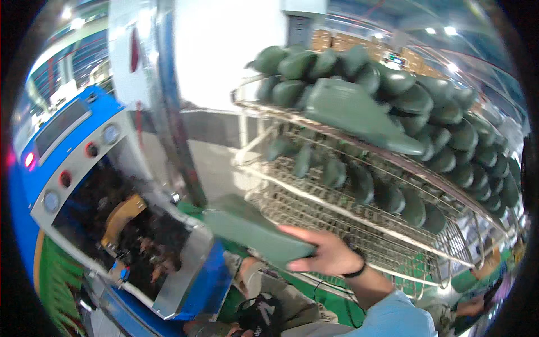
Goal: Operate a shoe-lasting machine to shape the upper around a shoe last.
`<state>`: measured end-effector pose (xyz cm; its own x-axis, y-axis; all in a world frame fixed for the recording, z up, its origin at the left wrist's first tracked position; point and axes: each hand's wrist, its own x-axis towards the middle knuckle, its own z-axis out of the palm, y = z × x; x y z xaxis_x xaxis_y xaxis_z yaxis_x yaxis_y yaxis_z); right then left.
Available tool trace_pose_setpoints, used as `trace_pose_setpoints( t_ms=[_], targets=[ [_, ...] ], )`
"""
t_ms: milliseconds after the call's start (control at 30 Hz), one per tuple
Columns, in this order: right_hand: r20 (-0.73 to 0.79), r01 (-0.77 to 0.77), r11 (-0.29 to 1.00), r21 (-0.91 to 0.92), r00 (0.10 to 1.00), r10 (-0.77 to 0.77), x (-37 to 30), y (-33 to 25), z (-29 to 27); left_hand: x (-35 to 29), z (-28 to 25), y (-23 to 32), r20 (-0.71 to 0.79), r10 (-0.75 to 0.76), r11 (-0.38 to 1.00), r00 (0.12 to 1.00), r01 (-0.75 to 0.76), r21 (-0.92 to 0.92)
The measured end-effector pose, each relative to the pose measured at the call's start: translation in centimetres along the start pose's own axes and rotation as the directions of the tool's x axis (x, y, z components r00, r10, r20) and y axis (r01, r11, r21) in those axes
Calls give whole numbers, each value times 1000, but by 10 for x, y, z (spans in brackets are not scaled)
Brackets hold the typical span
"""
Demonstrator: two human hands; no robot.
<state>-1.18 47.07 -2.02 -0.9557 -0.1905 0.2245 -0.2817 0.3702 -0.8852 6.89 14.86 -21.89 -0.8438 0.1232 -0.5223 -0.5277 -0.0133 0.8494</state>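
My right hand (pixel 331 251), with a black band at the wrist, grips one end of a dark green shoe last (pixel 255 227). The last points away to the left, held in the air between the blue machine and the wire rack. At the lower edge lies a black shoe-like item (pixel 259 314) with a white mark. A sliver of skin beside it may be my left hand, but its fingers cannot be made out. Another green last (pixel 359 115) rests on its side along the near edge of the rack's top shelf, in front of many like it.
A wire rack (pixel 337 208) on the right carries rows of green lasts on its top and second shelves. At left stands a blue machine (pixel 219 281) with gauges, red knobs and a dark chamber holding a tan curved piece (pixel 123 216). A metal post rises behind.
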Motion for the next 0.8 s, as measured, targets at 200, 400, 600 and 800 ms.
trace_pose_setpoints(
  t_ms=[200,400,600,800],
  targets=[
    [-810,-457,851,-260,583,65,-193,-47,-99,7,13,28,227,-25,989,974,-9,146],
    [-972,-888,410,-208,234,14,-288,-50,-191,23,26,18,251,7,894,968,-119,433],
    [-825,-813,560,-160,422,377,-370,35,-322,8,39,42,404,149,705,902,-384,596],
    [-744,-875,398,-276,456,489,-342,61,-343,-35,-31,26,147,271,850,951,-308,427]
  ],
)
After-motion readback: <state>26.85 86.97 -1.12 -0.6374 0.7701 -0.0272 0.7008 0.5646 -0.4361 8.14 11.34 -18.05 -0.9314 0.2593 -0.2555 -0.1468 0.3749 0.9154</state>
